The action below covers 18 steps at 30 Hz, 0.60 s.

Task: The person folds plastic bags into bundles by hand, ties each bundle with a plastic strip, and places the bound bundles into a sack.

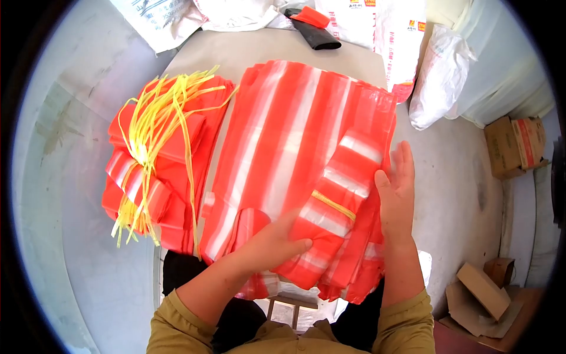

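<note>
A large stack of red-and-white striped plastic bags [277,130] lies before me on the table. On its right part rests a narrower folded bundle of the same bags [339,186], with a thin yellow tie [333,205] across it. My left hand [271,239] lies at the bundle's lower left edge, thumb apart on the plastic; its fingertips are blurred and partly hidden. My right hand [398,192] is open and upright along the right edge of the bags, fingers stretched out.
To the left sits another pile of red bags [177,212], topped with a bunch of yellow strips [156,118]. White printed sacks [401,47] and a black-and-red item [315,29] are at the table's far side. Cardboard boxes [513,144] stand right; opened cardboard [480,298] lies below.
</note>
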### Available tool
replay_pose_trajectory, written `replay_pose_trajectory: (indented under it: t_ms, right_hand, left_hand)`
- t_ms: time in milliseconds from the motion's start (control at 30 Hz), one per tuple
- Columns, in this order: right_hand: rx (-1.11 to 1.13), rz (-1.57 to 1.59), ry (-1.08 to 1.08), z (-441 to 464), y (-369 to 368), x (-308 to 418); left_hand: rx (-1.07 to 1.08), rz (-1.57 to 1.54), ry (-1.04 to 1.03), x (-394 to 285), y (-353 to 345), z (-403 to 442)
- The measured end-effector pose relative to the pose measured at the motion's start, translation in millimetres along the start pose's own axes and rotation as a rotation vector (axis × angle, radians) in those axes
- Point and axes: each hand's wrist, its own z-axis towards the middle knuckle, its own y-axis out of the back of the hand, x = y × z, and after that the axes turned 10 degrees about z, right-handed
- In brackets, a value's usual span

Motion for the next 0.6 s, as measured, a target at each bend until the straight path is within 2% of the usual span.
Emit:
replay_pose_trajectory:
  t_ms: [67,167,267,500,600]
  right_hand:
    - [0.119,-0.658,0.272,-2.1,15.3,6.5]
    - [0.694,-0.583,0.134,-7.2,21.7,10.8]
    - [0.882,-0.936,0.268,-16.8,1.1,11.5]
    - [0.869,-0.883,0.230,-0.3,3.4,0.1]
    - [0.813,-0.946,0.232,14.3,2.7,3.3]
  left_hand:
    - [-0.016,-0.005,0.027,-2.3,-1.5,0.1]
    - [-0.018,-0.004,0.022,2.5,-1.2,2.7]
    - [-0.009,-0.004,0.028,3.5,-0.9,3.2]
    - [-0.043,0.164,-0.024,4.1,-3.6,2.6]
    - [-0.033,0.119,0.074,-5.3,-5.4,-1.1]
